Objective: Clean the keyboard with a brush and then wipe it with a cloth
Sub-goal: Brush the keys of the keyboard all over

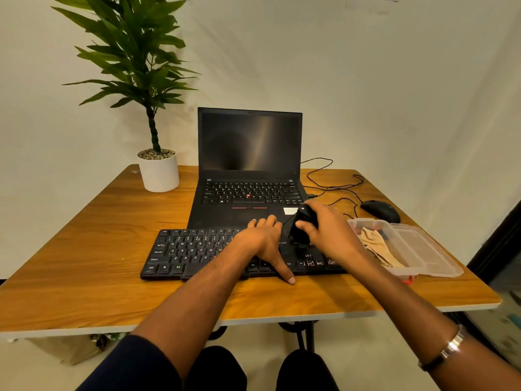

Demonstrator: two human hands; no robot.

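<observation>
Right hand (324, 230) curled round small black brush (301, 224), bristles unclear; left hand (262, 244) flat, hiding middle keys of black rectangular plastic keyboard (191, 252); "Ctrl", "Alt" legible

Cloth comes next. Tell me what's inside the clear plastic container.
The clear plastic container holds a crumpled beige cloth. Something red and dark shows at its far end, too hidden to identify. Anything beneath the cloth is covered.

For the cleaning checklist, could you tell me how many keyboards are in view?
2: the black external keyboard at the table's near edge, under both hands, and the laptop's built-in keyboard behind it. None appears hidden.
</observation>
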